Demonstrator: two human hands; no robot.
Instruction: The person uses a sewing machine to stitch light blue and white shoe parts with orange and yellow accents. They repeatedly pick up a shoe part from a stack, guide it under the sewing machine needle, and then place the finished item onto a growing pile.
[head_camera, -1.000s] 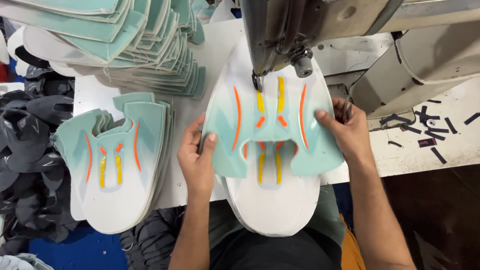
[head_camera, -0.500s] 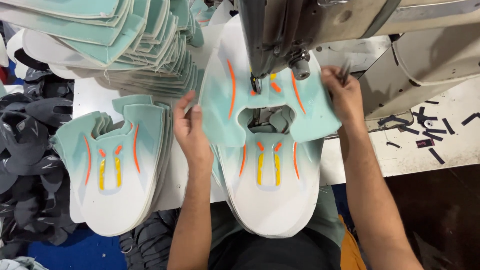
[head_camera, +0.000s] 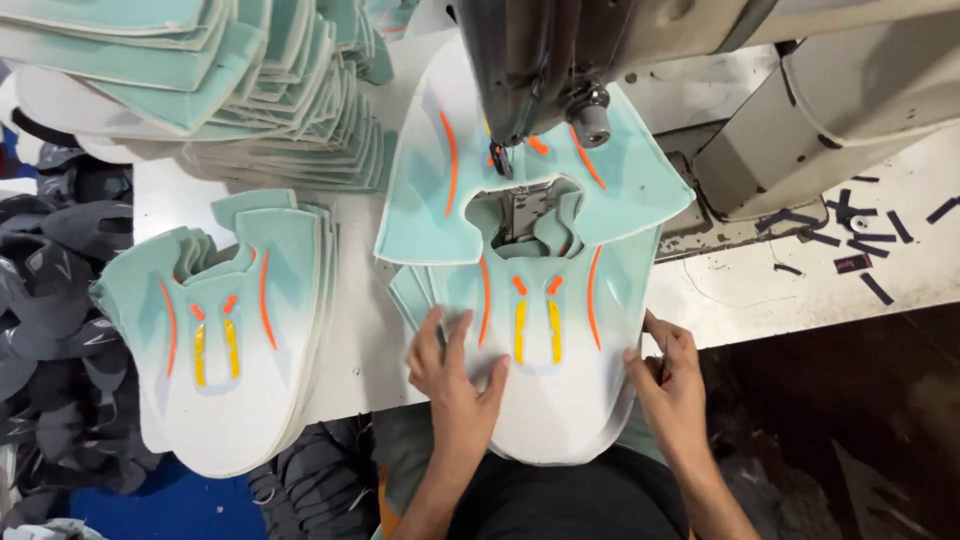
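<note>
From the head view we look down on a stack of mint and white shoe upper panels (head_camera: 545, 400) lying at the near edge of the white bench (head_camera: 365, 330), overhanging it toward us. Our left hand (head_camera: 458, 375) lies flat on the stack's left side, fingers spread and pressing, gripping nothing. Our right hand (head_camera: 672, 385) curls at the stack's right edge, fingertips touching the rim; we cannot tell whether they pinch a layer or only steady it. Held from both sides like this, the stack appears kept squared and still. One more panel (head_camera: 470, 200) lies farther up under the sewing machine head (head_camera: 540, 70), its cutout around the needle area, overlapping the stack's top. To the left sits a second stack of panels (head_camera: 225, 340), apart from ours with bare bench between. A fanned pile of further panels (head_camera: 200, 90) fills the far left. Dark scraps (head_camera: 865, 235) litter the right side, where open bench remains.
</note>
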